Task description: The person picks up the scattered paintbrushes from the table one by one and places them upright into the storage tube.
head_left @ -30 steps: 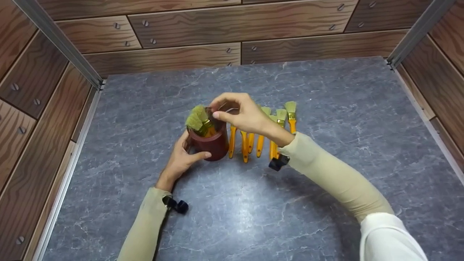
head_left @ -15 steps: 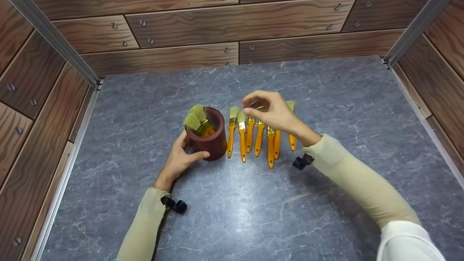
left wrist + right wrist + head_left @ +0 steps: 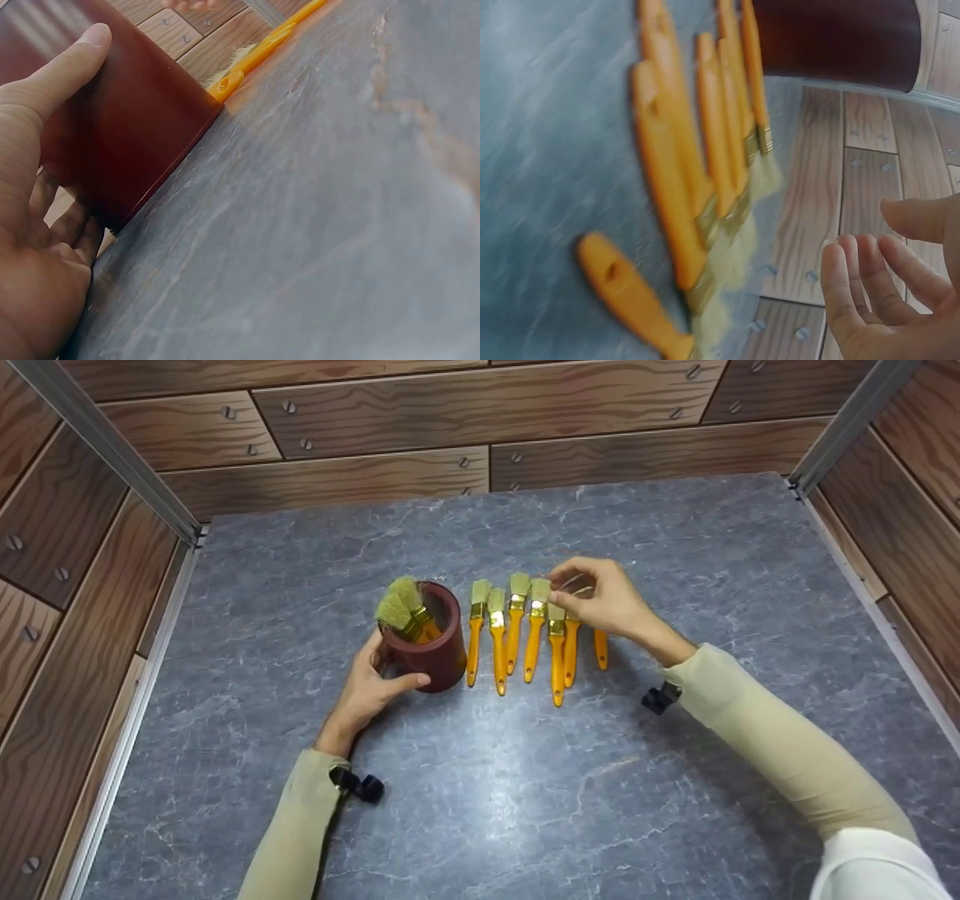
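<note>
A dark red cylindrical cup (image 3: 439,664) stands upright on the table, with a few bristle paintbrushes (image 3: 403,604) leaning in it, heads up. My left hand (image 3: 360,697) holds the cup from its left, thumb (image 3: 75,71) across the front and fingers round the far side. Several flat paintbrushes with orange handles (image 3: 535,622) lie side by side to the cup's right, bristles away from me. Over the right end of this row hovers my right hand (image 3: 611,598), fingers loosely bent, thumb and fingertips (image 3: 844,251) apart with nothing between them. It hides the head of the rightmost brush (image 3: 601,651).
The grey marbled tabletop (image 3: 480,795) spreads around the cup and brushes. Wood-plank-patterned walls (image 3: 375,416) enclose it at the back and both sides, with metal corner posts (image 3: 112,450) where they meet.
My right hand has moved from the cup's mouth rightward to above the right end of the brush row, uncovering most brushes. The left hand keeps its hold on the cup.
</note>
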{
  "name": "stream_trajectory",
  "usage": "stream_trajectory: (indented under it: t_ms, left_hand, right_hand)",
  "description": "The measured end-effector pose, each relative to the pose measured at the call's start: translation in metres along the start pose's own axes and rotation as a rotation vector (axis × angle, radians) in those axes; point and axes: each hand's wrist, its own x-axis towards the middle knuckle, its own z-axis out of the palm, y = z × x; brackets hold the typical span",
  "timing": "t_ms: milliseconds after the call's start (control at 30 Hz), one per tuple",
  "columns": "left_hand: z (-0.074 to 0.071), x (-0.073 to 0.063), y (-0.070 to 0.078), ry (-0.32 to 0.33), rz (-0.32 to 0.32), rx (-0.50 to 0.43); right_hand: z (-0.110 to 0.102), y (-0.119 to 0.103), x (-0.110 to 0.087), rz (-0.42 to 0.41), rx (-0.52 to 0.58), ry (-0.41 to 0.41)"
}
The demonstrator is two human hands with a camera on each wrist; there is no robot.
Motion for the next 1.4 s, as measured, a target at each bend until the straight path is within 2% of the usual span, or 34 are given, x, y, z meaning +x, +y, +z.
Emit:
stream_trajectory:
  t_ms: [267,500,767,967,1133,1400]
  left_hand:
    - [0.0,0.001,0.0,0.001,0.002,-0.022]
    - [0.001,0.001,0.0,-0.003,0.003,-0.019]
    - [-0.002,0.0,0.001,-0.003,0.004,0.004]
    - [-0.002,0.001,-0.001,-0.008,0.014,-0.003]
    - [-0.002,0.0,0.0,-0.008,0.015,-0.002]
    - [-0.001,0.0,0.0,-0.008,0.006,0.008]
  right_hand:
    - [-0.009,0.027,-0.009,0.028,-0.125,0.012]
    - [-0.016,0.048,-0.018,0.103,-0.168,0.004]
    - [-0.021,0.064,-0.024,0.159,-0.221,0.037]
    - [-0.023,0.069,-0.028,0.213,-0.24,0.022]
    - [-0.023,0.068,-0.028,0.238,-0.246,0.039]
    - [-0.021,0.069,-0.03,0.327,-0.21,0.047]
